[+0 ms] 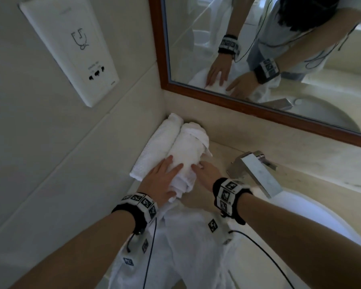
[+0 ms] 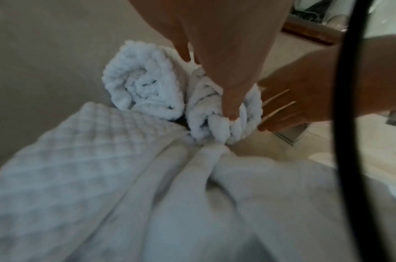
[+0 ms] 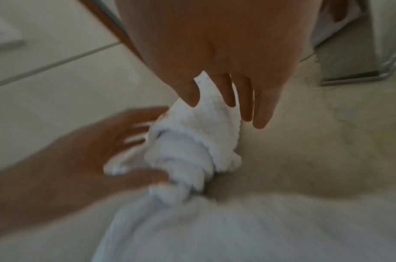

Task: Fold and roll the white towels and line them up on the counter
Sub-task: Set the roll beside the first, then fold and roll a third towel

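Head view: left hand (image 1: 162, 180) flat on second rolled towel (image 1: 187, 155), fingers straight, thumb at near end; right hand (image 1: 203, 173) fingers straight against its right side. First rolled towel (image 1: 154, 147) alongside wall on worktop (image 1: 300, 155).
Left wrist view: thumb presses roll end, grip apart.
Right wrist view: fingers extended, touching roll.

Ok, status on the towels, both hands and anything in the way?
Left hand and right hand flat on second rolled towel, beside first roll by the wall. Loose white towels piled near counter edge. Faucet close on the right.
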Tool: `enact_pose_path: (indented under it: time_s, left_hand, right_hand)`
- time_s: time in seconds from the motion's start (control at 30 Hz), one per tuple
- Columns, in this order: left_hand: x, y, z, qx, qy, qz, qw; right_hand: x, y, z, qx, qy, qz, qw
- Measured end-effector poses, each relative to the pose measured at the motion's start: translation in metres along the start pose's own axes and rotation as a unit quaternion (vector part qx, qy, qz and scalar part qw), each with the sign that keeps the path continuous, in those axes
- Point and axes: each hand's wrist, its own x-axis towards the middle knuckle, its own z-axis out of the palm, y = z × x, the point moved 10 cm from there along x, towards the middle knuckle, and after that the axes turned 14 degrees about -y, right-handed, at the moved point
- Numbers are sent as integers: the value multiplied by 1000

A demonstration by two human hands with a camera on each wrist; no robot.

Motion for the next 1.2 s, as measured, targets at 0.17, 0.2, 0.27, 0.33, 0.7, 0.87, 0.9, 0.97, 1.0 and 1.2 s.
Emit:
enact_pose_path:
  time_s: [0.17,0.2,0.27,0.33,0.7,0.87,0.9,0.97,1.0,1.2]
  left_hand:
    - [-68,15,-11,72,130,99,984]
    - [-77,15,-5,87,109,95,986]
    - [-86,-4,30,100,-20,8,995]
    - [-98,-28,73,49,-145,-87,984]
    - [-172,-33,130,-32,-183,-121,975]
    - [-193,-23,141,36,-225,-110,967]
    - [-196,-19,138,50,-210,-106,971]
    - [-202,-3,117,72,-150,-86,982]
    - [-203,10,98,73,-106,-64,990]
    - [-212,100,-31,-20,95,92,991]
  right_hand:
    - [-64,17,44,-206,21,-23,978]
    - [-71,11,60,-271,7,-36,962]
    - [-84,-1,99,-379,-23,-58,923]
    - [-91,-3,133,-429,-44,-48,901]
    - [-138,13,182,-385,6,24,922]
    - [-178,18,168,-341,69,22,937]
    - [-189,16,161,-324,91,21,941]
    - [-211,13,141,-281,134,28,950]
    - [-222,11,130,-261,156,29,952]
    - [-304,-33,78,-241,262,-27,934]
